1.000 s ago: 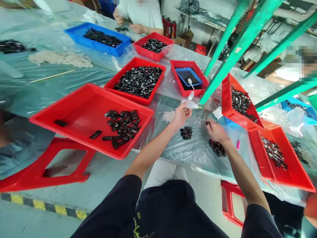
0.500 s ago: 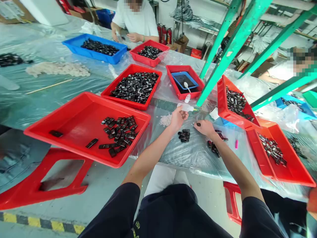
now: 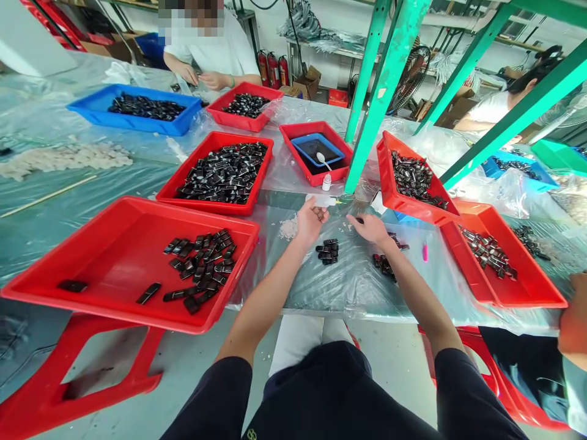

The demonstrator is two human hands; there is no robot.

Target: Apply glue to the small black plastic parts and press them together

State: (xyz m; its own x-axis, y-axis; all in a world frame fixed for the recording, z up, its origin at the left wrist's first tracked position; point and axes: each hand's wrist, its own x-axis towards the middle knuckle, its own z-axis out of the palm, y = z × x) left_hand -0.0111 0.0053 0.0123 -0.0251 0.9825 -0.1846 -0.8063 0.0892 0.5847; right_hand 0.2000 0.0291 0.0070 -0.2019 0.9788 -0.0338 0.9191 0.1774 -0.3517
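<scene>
My left hand (image 3: 312,221) is closed around a white squeeze bottle (image 3: 320,200), whose thin yellowish tip points right. To its right, my right hand (image 3: 372,230) pinches a small black plastic piece (image 3: 360,220) just above the table. The bottle tip and this piece are apart. Beside my left hand lies a pile of tiny white bits (image 3: 288,228), and a few more are scattered near my right fingertips. A cluster of black pieces (image 3: 327,251) rests on the plastic sheet between my forearms. Further black pieces (image 3: 384,265) lie partly behind my right forearm.
A large red tray (image 3: 105,244) with loose black pieces juts over the table edge at left. Filled red trays (image 3: 160,194) (image 3: 532,287) stand behind and right. Green posts (image 3: 367,140) rise ahead. A pink tool (image 3: 425,251) lies right. Co-workers sit across the table.
The view has turned, so the scene sits further left. Both hands keep their hold, with slightly more space between them. The black piece in my right hand appears turned.
</scene>
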